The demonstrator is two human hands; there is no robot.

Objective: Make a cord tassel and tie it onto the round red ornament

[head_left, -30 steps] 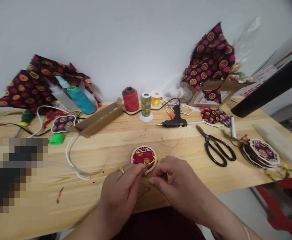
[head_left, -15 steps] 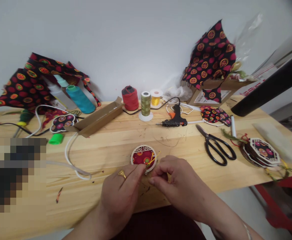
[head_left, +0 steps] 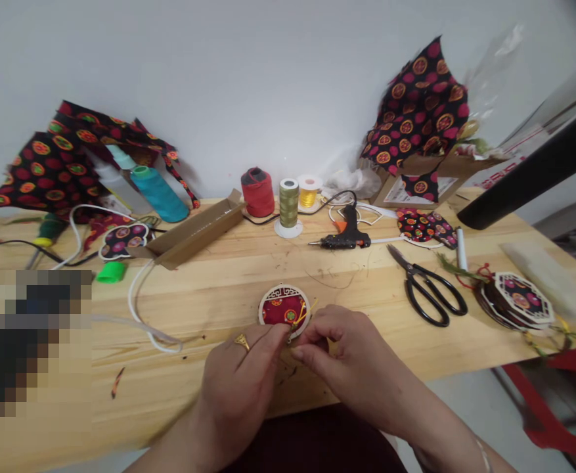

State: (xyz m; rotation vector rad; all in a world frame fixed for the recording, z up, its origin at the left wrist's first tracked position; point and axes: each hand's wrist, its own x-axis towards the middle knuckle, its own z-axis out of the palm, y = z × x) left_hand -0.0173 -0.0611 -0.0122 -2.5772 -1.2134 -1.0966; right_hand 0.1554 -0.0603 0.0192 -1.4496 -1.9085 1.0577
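Round ornament (head_left: 275, 309) is set at the near middle of the table (head_left: 209, 282), between both hands. Yellow cord (head_left: 302, 315) is pinched at its base by left hand (head_left: 241, 374), thumb and fingertip closed, at the ornament's near edge. Right hand (head_left: 347, 355) is curled just right of it, thumb and forefinger nearly together; whether thread is gripped cannot be told. Scissors (head_left: 418, 282) are laid to the right, glue gun (head_left: 347, 236) farther back.

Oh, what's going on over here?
A person is working on a small round ornament at a wooden table. The left hand is pinched at its lower edge, near a yellow cord. The right hand is pinched close beside it; whether it grips thread is unclear. Scissors and a glue gun lie beyond, out of hand.
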